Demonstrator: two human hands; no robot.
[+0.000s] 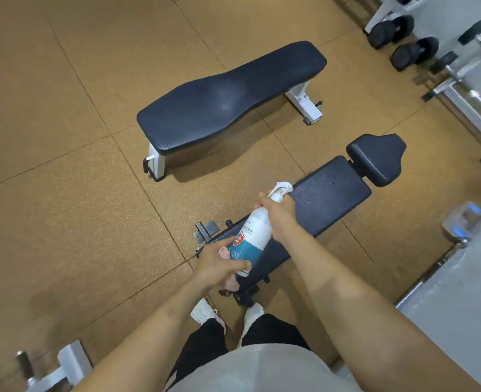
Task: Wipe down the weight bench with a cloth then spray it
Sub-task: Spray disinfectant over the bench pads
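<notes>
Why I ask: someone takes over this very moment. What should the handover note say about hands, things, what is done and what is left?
Left hand grips the base of the spray bottle, with a pinkish cloth bunched in its fingers.
Right hand grips the bottle's neck, just below the trigger head.
The bottle is held above the near part of the adjustable weight bench.
Done: wiping is probably finished, though the pad does not prove it.
Left: spray the bench pad; no mist shows yet.
</notes>
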